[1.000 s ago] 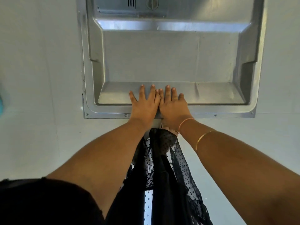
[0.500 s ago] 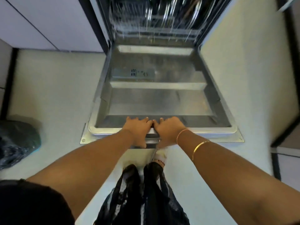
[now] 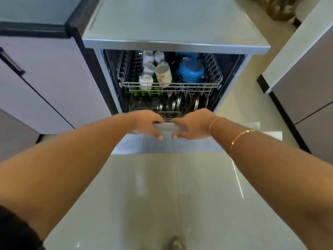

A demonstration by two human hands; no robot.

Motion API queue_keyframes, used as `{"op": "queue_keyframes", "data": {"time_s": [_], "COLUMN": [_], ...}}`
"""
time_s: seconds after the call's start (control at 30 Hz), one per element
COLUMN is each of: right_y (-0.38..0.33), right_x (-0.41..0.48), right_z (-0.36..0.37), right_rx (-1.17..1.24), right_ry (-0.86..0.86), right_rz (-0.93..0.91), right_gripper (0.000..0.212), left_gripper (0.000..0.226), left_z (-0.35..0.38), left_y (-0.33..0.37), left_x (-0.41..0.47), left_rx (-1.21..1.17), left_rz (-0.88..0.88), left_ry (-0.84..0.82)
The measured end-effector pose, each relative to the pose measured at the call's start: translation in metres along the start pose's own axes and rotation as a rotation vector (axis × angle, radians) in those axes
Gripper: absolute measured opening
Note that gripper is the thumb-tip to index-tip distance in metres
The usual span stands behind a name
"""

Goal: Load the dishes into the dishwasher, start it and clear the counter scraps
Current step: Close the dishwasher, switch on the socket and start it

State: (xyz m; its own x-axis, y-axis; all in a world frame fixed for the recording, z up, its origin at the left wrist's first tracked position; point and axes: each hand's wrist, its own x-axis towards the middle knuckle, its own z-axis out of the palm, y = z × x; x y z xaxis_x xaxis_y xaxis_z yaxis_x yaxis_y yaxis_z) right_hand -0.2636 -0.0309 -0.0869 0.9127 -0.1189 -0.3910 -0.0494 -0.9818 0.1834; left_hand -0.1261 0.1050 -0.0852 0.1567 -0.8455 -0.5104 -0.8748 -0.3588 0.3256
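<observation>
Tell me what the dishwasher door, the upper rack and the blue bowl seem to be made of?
Dishwasher door: brushed steel by its look, grey with a dull, streaky sheen. Upper rack: thin wire in a grid, pale, probably coated. Blue bowl: glossy with bright highlights; plastic or enamel, I cannot tell which.

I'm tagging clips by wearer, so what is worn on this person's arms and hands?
The left hand and right hand are ungloved, and the forearms are bare. The right arm has a thin pinkish band at the wrist and a slim gold bangle further up. A black sleeve shows on the left upper arm. Motion blur hides any rings.
</observation>
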Motion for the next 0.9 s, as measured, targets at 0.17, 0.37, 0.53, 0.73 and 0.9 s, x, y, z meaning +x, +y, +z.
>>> {"op": "queue_keyframes", "data": {"time_s": [0.17,0.37,0.53,0.73,0.9], "right_y": [0.028,0.038,0.076,0.106,0.101], "right_x": [0.032,0.076,0.107,0.139,0.149], "right_z": [-0.012,-0.017,-0.036,-0.056,-0.056], "right_rx": [0.164,0.263,0.154,0.128,0.202], "right_ry": [0.288,0.565,0.609,0.552,0.66], "right_rz": [0.315,0.488,0.441,0.46,0.496], "right_gripper": [0.055,0.073,0.095,0.089,0.072], "left_gripper": [0.066,0.068,0.084,0.089,0.091], "left_z": [-0.041,-0.041,-0.081,-0.117,-0.118], "left_y": [-0.023,-0.017,-0.032,-0.051,-0.064], "left_x": [0.024,0.065,0.088,0.113,0.11], "left_rx": [0.029,0.187,0.251,0.26,0.261], "left_rz": [-0.158,-0.339,-0.427,-0.457,-0.361], "left_ry": [0.481,0.955,0.993,0.88,0.868]}}
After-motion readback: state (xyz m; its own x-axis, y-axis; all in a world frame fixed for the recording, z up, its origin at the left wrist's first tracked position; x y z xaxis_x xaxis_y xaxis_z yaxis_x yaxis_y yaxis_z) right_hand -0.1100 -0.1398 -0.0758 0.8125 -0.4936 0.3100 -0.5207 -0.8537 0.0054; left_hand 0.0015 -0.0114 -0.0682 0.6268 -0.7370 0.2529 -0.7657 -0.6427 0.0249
